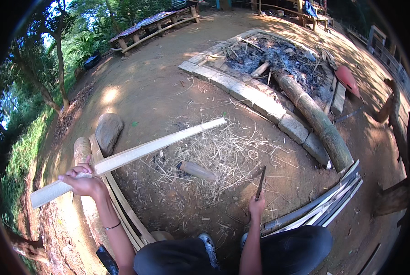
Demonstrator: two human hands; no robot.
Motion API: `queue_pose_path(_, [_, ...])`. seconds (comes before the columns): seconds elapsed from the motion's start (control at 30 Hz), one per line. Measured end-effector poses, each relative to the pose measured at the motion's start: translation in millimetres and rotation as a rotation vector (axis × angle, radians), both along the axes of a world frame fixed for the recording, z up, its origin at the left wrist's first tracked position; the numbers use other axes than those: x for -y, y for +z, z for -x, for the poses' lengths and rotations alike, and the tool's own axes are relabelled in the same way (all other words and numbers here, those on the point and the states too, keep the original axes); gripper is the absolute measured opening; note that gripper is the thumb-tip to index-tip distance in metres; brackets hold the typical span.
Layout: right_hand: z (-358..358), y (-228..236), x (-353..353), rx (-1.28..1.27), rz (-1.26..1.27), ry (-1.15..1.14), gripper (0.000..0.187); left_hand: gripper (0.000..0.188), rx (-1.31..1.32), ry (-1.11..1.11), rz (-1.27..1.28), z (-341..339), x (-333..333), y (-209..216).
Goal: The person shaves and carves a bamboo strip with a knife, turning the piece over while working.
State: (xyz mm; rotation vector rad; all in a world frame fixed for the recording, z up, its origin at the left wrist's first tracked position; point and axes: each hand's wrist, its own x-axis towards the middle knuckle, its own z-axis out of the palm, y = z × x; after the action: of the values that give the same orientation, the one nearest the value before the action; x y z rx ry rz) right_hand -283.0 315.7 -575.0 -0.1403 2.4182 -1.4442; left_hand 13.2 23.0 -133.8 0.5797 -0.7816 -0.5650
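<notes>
My left hand (82, 181) is closed around a long, pale split strip of what looks like bamboo (163, 143). The strip slants up to the right, its far end above a heap of thin, curly shavings (232, 153). Lower right of the heap, my right hand (257, 206) grips a knife (261, 179), its narrow dark blade pointing up and away from me. Blade and strip are apart. Between my hands a short round piece of wood (196, 171) with a dark end lies on the shavings.
A grey rock (108, 133) and long split strips (127, 208) lie at my left. More strips (324, 197) are bundled at my right. Ahead, a stone-edged fire pit (241, 91) holds ash and a thick log (314, 121). A low bench (154, 27) stands far left.
</notes>
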Motion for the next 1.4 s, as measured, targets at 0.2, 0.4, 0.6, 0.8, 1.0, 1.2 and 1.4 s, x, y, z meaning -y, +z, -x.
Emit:
queue_pose_path(0.2, [-34.8,27.0,20.5,-0.075,-0.268,0.153,0.085,0.048,-0.016,0.064,-0.04,-6.1,7.0,-29.1])
queue_pose_path(0.4, [-49.8,134.8,110.5,0.108,0.195,0.476,0.089,0.047,-0.174,-0.08,-0.067,0.6,2.5,-46.5])
queue_pose_path(0.6, [-62.7,262.0,217.4,1.017,1.211,0.536,0.055,0.051,-0.467,-0.236,-0.246,31.5,-3.8,-103.8])
queue_pose_path(0.8, [-25.7,282.4,234.7,0.73,1.081,0.454,0.035,0.076,-0.417,-0.494,-0.717,33.0,0.4,-181.5])
queue_pose_path(1.0, [11.8,337.6,262.1,0.356,0.901,0.622,0.024,0.074,0.457,-1.042,-0.999,47.0,-77.4,-189.0])
queue_pose_path(1.2, [12.7,337.8,294.4,0.1,0.7,1.06,0.021,0.056,0.864,-0.554,-0.174,21.7,7.7,-26.7])
queue_pose_path(1.4, [-34.7,347.3,309.0,-0.01,0.593,1.449,0.023,0.093,1.049,-0.369,-0.018,82.5,35.1,105.9])
